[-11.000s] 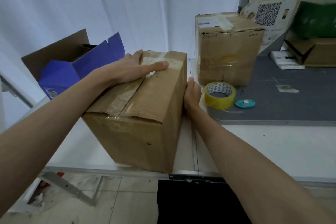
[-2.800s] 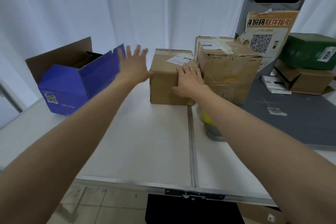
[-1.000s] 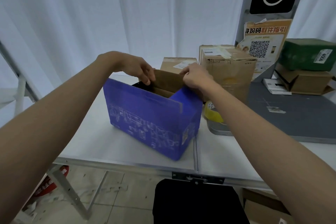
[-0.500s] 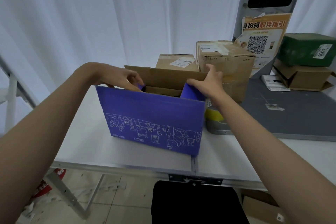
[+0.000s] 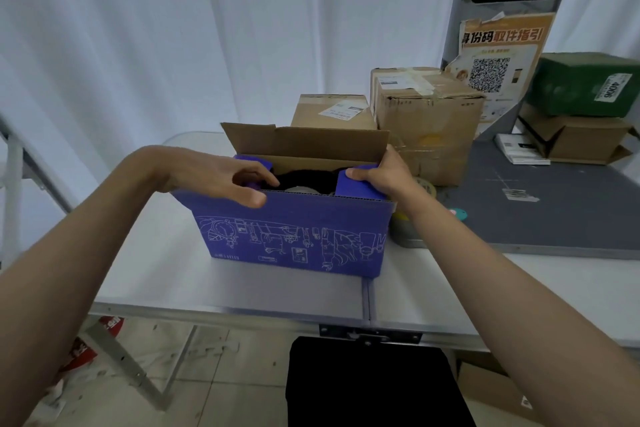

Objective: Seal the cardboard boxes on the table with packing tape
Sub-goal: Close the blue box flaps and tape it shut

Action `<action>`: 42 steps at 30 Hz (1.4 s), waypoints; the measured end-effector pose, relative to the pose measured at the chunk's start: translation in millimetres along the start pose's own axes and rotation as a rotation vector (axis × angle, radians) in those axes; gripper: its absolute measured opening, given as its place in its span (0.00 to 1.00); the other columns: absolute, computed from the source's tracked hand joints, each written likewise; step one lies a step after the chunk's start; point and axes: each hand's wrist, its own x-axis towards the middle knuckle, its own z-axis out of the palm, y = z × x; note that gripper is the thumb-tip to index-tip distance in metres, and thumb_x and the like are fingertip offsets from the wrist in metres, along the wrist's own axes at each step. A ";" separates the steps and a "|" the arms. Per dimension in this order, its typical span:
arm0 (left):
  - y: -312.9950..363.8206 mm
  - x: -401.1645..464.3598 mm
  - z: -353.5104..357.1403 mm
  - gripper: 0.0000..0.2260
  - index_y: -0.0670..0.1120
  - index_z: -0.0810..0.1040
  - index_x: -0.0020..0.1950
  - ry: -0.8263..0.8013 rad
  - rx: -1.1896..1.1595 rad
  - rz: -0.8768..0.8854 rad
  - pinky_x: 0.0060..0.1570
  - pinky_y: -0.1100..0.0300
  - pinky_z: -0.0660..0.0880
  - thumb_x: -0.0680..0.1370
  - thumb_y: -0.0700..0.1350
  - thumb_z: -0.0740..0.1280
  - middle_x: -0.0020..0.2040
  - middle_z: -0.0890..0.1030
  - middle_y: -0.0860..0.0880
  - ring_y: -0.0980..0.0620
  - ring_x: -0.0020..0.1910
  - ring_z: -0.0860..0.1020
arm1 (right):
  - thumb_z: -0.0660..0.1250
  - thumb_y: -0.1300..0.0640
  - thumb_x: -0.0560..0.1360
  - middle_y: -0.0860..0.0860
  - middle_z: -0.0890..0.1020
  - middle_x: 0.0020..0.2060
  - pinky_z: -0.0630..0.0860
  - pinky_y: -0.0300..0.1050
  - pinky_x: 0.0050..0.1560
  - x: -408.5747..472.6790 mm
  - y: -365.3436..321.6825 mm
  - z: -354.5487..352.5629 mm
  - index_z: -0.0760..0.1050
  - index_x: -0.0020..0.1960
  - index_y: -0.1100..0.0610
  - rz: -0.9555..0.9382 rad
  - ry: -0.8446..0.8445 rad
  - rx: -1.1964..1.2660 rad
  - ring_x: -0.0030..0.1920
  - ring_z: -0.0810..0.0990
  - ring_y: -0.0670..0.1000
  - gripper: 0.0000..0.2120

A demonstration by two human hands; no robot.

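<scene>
A person's two bare forearms reach over the near edge of a white folding table (image 5: pixel 242 291) to an open blue printed cardboard box (image 5: pixel 294 232) standing near the table's front. The left hand (image 5: pixel 221 177), fingers curled, pinches the box's left end flap; the right hand (image 5: pixel 384 173) grips the blue right end flap (image 5: pixel 353 184), thumb on top. Dark contents show inside, and the brown rear flap (image 5: pixel 304 142) stands upright. Just right of the box, a roll of packing tape (image 5: pixel 427 187) is partly hidden behind the right wrist. Beyond stand a small sealed brown box (image 5: pixel 332 111) and a larger taped brown box (image 5: pixel 426 121).
</scene>
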 end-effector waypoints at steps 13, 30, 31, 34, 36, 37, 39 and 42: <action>17.5 16.4 -13.6 0.27 0.56 0.82 0.46 0.083 -0.019 -0.168 0.40 0.54 0.82 0.57 0.72 0.78 0.47 0.87 0.51 0.46 0.44 0.87 | 0.68 0.62 0.77 0.53 0.79 0.61 0.72 0.61 0.70 -15.2 -8.3 -16.2 0.80 0.56 0.47 -0.230 0.008 0.499 0.64 0.77 0.53 0.13; -19.0 -13.2 -39.0 0.16 0.51 0.87 0.51 0.219 0.393 -0.247 0.68 0.48 0.70 0.70 0.33 0.76 0.66 0.80 0.53 0.47 0.64 0.77 | 0.53 0.28 0.78 0.49 0.79 0.32 0.73 0.34 0.31 -18.4 -24.5 -18.7 0.84 0.50 0.56 -0.137 -0.489 0.297 0.30 0.76 0.45 0.35; -27.1 -16.0 -40.2 0.17 0.52 0.86 0.54 0.281 0.345 -0.242 0.72 0.47 0.65 0.72 0.33 0.75 0.71 0.76 0.51 0.47 0.70 0.73 | 0.56 0.34 0.81 0.50 0.81 0.35 0.74 0.34 0.30 -22.3 -27.8 -9.2 0.83 0.54 0.56 -0.151 -0.524 0.259 0.30 0.78 0.45 0.29; -45.3 -26.6 -30.3 0.16 0.49 0.85 0.53 0.430 0.236 -0.040 0.75 0.58 0.45 0.77 0.30 0.65 0.76 0.68 0.42 0.64 0.77 0.57 | 0.64 0.62 0.80 0.50 0.80 0.62 0.82 0.38 0.44 -31.6 -38.0 20.4 0.72 0.72 0.45 -0.358 -0.478 0.107 0.51 0.85 0.48 0.23; -50.1 -25.6 -22.9 0.22 0.53 0.83 0.50 0.599 0.191 0.083 0.74 0.64 0.49 0.74 0.25 0.66 0.80 0.62 0.44 0.63 0.77 0.53 | 0.60 0.72 0.72 0.50 0.65 0.75 0.76 0.36 0.62 -36.7 -52.0 35.2 0.64 0.77 0.44 -0.569 -0.467 0.005 0.73 0.69 0.50 0.39; -55.1 -25.2 -19.4 0.23 0.55 0.81 0.56 0.678 0.088 0.108 0.72 0.62 0.55 0.73 0.27 0.69 0.81 0.57 0.49 0.60 0.77 0.56 | 0.58 0.75 0.69 0.51 0.61 0.78 0.68 0.37 0.69 -37.9 -61.4 41.6 0.64 0.77 0.46 -0.666 -0.483 -0.068 0.78 0.59 0.49 0.42; -64.2 -23.0 -15.3 0.29 0.58 0.73 0.69 0.751 -0.122 0.084 0.63 0.58 0.68 0.75 0.32 0.70 0.81 0.55 0.54 0.54 0.72 0.67 | 0.56 0.76 0.66 0.52 0.59 0.79 0.57 0.46 0.78 -35.9 -76.1 51.4 0.72 0.69 0.51 -0.797 -0.523 -0.216 0.81 0.51 0.47 0.37; -71.7 -21.9 -11.1 0.29 0.62 0.63 0.75 0.741 -0.268 0.006 0.38 0.62 0.79 0.80 0.38 0.67 0.75 0.66 0.49 0.52 0.54 0.80 | 0.61 0.70 0.68 0.50 0.71 0.73 0.51 0.58 0.79 -31.4 -90.8 56.9 0.74 0.53 0.53 -0.844 -0.571 -0.435 0.81 0.55 0.50 0.18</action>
